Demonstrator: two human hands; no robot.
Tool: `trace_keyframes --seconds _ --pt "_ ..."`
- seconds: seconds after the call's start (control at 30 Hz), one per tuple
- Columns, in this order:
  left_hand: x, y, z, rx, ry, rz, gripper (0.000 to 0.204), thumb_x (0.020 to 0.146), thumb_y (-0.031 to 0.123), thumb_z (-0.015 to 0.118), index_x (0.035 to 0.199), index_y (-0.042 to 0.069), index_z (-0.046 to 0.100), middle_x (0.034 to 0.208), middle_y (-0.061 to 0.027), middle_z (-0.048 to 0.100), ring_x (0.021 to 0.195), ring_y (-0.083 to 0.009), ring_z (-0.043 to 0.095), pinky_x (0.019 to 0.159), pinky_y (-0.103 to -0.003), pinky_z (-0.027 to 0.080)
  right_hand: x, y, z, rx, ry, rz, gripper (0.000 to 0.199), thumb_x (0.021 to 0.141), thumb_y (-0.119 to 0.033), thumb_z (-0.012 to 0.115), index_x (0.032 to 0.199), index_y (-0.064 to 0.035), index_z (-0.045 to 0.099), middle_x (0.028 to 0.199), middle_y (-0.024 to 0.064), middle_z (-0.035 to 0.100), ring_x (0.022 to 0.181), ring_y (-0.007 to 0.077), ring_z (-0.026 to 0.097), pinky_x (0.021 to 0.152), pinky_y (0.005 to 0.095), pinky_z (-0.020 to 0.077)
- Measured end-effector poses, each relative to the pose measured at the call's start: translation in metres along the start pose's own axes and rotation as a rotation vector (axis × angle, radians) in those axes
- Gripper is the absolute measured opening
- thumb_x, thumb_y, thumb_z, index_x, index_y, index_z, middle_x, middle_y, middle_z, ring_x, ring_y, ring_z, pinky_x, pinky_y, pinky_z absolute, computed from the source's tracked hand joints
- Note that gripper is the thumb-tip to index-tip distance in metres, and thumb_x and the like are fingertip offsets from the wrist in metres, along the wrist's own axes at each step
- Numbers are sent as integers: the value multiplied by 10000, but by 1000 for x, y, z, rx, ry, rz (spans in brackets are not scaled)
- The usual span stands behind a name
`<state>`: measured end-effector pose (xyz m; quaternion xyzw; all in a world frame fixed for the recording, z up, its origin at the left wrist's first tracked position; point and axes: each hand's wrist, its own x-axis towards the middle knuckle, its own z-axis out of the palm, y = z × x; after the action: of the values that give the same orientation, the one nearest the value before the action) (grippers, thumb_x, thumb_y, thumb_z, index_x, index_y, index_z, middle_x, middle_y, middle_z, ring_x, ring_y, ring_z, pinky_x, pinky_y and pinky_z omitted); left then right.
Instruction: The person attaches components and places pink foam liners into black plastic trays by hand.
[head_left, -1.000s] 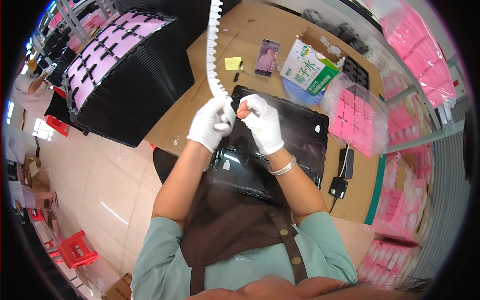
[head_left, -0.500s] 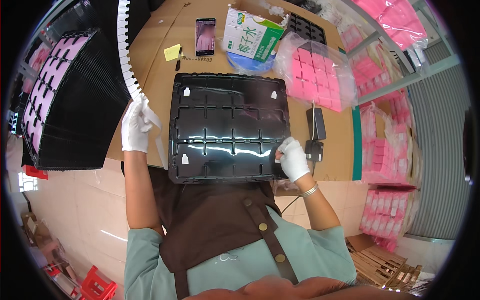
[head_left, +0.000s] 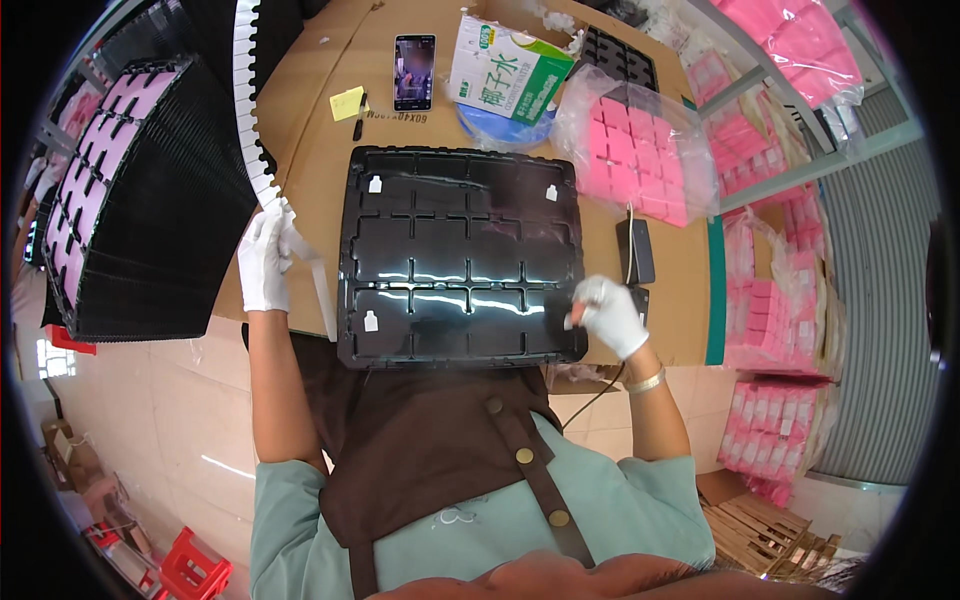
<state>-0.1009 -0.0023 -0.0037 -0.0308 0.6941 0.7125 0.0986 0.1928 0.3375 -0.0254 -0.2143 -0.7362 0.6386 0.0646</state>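
A black plastic tray (head_left: 440, 240), moulded with rows of compartments, lies in front of me on the cardboard-covered table. White bottle-shaped stickers show on it: one sticker (head_left: 375, 185) at the far left, another (head_left: 551, 193) at the far right, a third (head_left: 371, 320) at the near left. My left hand (head_left: 264, 258), in a white glove, is closed on a long white sticker strip (head_left: 246, 110) with a notched edge; its loose tail hangs beside the tray. At the tray's near right corner is my gloved right hand (head_left: 610, 315), bare fingertips curled together; any small thing in them cannot be made out.
Stacked black trays (head_left: 150, 220) stand at the left. Beyond my tray lie a phone (head_left: 414, 72), yellow notes (head_left: 348, 103), a green-and-white carton (head_left: 508, 70) and bagged pink trays (head_left: 635, 150). A black adapter (head_left: 636, 250) with a cable sits at the right.
My right hand has shifted right, from over the tray's near right edge to just beside it. My left hand has moved slightly left with the strip.
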Motion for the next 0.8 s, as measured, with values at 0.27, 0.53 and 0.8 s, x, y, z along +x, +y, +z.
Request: trace_keyframes --seconds 0.27,0.53,0.8 --pt "8 -27 -9 318 92 111 298 913 242 559 1043 -16 631 835 -22 607 657 -63 464 613 -211 405 159 -15 -5 -869 378 -53 124 738 -139 646 813 -42 659 752 172 645 732 316 646 680 364 495" --pt "-29 -55 -27 519 329 400 253 903 177 562 1071 -8 592 1080 -133 573 923 -229 574 830 -331 446 184 -3 -22 -834 192 -20 75 718 -21 583 757 -11 646 725 166 647 703 274 641 673 342 487" --pt "-90 -82 -6 499 44 333 165 835 85 617 981 10 613 923 -94 546 722 -169 516 678 -289 449 180 -18 3 -979 250 60 60 721 -105 627 746 -50 625 770 196 633 760 348 629 678 405 486"
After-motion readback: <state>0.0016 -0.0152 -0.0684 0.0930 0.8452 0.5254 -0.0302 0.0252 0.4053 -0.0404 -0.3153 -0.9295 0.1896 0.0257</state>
